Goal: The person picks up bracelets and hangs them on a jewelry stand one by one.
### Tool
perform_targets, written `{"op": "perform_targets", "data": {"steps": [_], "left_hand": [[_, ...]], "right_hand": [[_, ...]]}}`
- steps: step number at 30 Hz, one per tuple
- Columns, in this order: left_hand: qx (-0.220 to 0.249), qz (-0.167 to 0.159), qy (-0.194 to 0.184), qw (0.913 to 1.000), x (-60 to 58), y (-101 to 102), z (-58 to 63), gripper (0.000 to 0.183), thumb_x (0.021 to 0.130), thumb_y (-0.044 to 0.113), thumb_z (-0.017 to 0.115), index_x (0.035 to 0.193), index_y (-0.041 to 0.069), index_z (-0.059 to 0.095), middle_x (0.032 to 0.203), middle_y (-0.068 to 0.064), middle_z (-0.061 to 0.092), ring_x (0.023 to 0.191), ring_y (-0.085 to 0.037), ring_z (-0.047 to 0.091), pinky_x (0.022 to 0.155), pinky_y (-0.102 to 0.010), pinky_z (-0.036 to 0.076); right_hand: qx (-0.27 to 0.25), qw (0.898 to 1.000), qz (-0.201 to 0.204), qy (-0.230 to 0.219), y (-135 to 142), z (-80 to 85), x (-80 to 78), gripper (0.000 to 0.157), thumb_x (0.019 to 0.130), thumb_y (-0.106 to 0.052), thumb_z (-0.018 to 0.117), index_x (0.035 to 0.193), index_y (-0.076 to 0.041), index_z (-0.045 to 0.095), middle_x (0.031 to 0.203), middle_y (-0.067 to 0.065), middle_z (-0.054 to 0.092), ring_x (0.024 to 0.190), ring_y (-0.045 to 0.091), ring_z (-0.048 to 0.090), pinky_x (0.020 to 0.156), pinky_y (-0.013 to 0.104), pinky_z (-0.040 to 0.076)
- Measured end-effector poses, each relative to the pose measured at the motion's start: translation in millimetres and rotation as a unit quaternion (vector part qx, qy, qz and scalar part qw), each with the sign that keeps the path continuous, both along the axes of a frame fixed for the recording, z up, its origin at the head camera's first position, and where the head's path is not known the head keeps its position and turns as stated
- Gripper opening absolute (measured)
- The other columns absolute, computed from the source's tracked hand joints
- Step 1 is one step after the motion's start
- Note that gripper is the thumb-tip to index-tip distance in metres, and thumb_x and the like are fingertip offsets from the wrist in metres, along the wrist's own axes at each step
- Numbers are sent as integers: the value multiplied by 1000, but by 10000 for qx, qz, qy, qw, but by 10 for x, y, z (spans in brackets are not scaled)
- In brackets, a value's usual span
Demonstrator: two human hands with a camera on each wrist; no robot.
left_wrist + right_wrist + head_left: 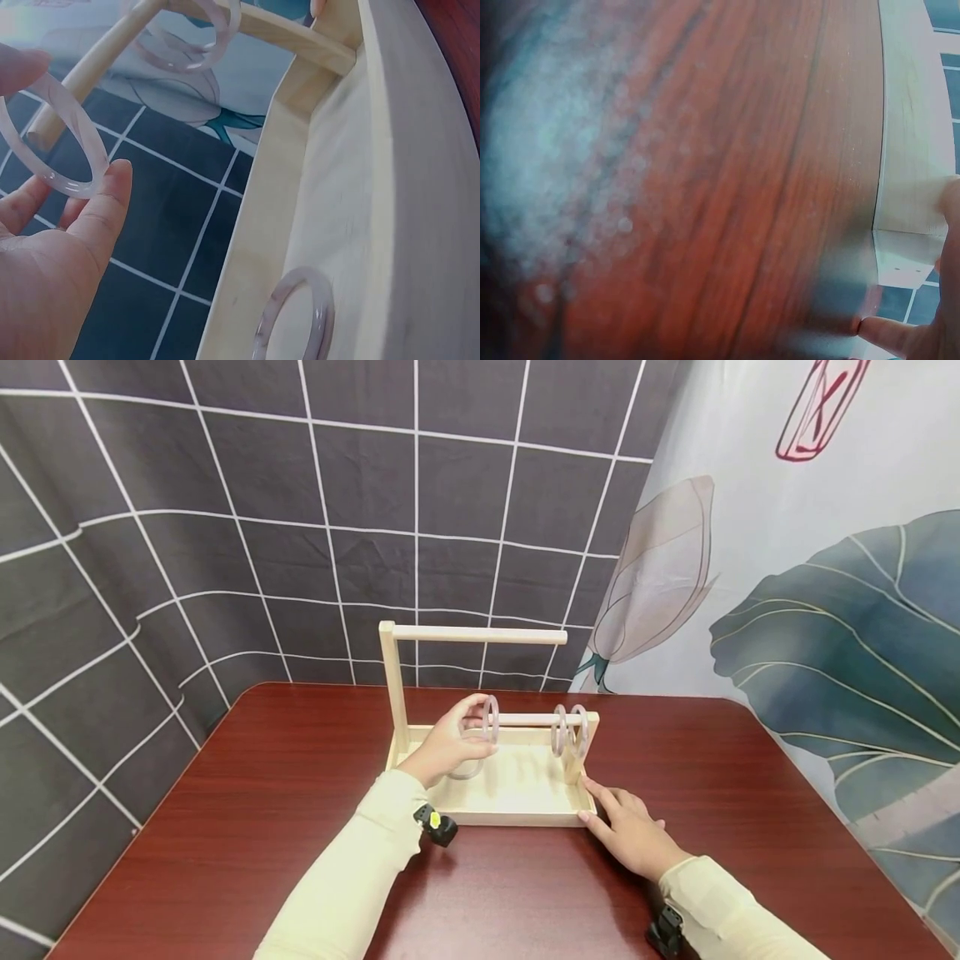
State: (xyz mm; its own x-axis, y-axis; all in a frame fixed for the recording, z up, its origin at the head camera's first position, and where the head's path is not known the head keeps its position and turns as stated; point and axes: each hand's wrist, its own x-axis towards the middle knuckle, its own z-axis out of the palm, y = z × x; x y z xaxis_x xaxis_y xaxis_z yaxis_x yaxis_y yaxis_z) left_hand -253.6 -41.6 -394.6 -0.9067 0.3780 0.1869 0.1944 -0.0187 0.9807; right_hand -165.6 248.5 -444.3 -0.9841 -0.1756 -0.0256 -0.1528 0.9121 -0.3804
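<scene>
My left hand (447, 745) pinches a pale translucent bangle (88, 142) between thumb and fingers. In the left wrist view this bangle encircles the free tip of the lower wooden rod (522, 719). Two more bangles, one of them the right-hand bangle (584, 733), hang on that rod near its post at the right. Another bangle (324, 304) lies in the wooden tray (517, 819) below, partly behind my left hand in the head view. My right hand (636, 837) touches the tray's front right corner, thumb at the front and fingers along the side.
An upper wooden rod (480, 634) sticks out rightward from the tall left post (393, 685) of the same stand. The stand rests on a reddish-brown table (285, 793). Behind hang a dark grid-patterned cloth (375, 493) and a pale floral cloth (720, 460).
</scene>
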Motion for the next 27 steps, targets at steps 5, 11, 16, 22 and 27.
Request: {"op": "perform_targets", "data": {"steps": [5, 11, 16, 22, 27], "left_hand": [[66, -30, -38, 10000, -8, 62, -22, 73, 73, -9, 68, 140, -3, 39, 125, -26, 46, 117, -43, 48, 91, -31, 49], [120, 7, -211, 9997, -35, 124, -89, 74, 75, -7, 69, 142, -1, 38, 126, -23, 48, 115, -36, 51, 88, -29, 49], [443, -7, -426, 9981, -51, 191, -109, 74, 75, -9, 67, 142, 0, 38, 122, -18, 51, 107, -23, 55, 87, -27, 48], [909, -127, -748, 9930, -42, 260, -127, 73, 77, -12, 62, 144, -2, 34, 123, -20, 47, 101, -16, 55, 85, -24, 48], [828, -103, -979, 9917, -31, 308, -132, 73, 79, -9, 63, 145, 2, 34, 122, -21, 50, 102, -17, 56, 85, -26, 48]], "right_hand": [[-7, 10000, -2, -2, -6, 13, 4, 61, 97, -55, 44, 149, -24, 35, 135, 19, 47, 128, 45, 38, 80, 86, 24], [1, 10000, 1, 25, -6, 11, 4, 61, 97, -54, 43, 150, -25, 35, 135, 19, 47, 128, 44, 38, 80, 86, 23], [-17, 10000, 7, 55, -4, 2, 5, 61, 97, -54, 43, 150, -24, 35, 135, 19, 47, 128, 45, 38, 80, 86, 23], [-17, 10000, 22, 74, -1, -5, 8, 60, 98, -52, 44, 149, -24, 35, 135, 18, 48, 128, 45, 38, 80, 86, 23], [-11, 10000, 22, 50, -3, 1, 7, 60, 98, -52, 44, 149, -24, 35, 135, 18, 47, 128, 44, 38, 80, 86, 23]]}}
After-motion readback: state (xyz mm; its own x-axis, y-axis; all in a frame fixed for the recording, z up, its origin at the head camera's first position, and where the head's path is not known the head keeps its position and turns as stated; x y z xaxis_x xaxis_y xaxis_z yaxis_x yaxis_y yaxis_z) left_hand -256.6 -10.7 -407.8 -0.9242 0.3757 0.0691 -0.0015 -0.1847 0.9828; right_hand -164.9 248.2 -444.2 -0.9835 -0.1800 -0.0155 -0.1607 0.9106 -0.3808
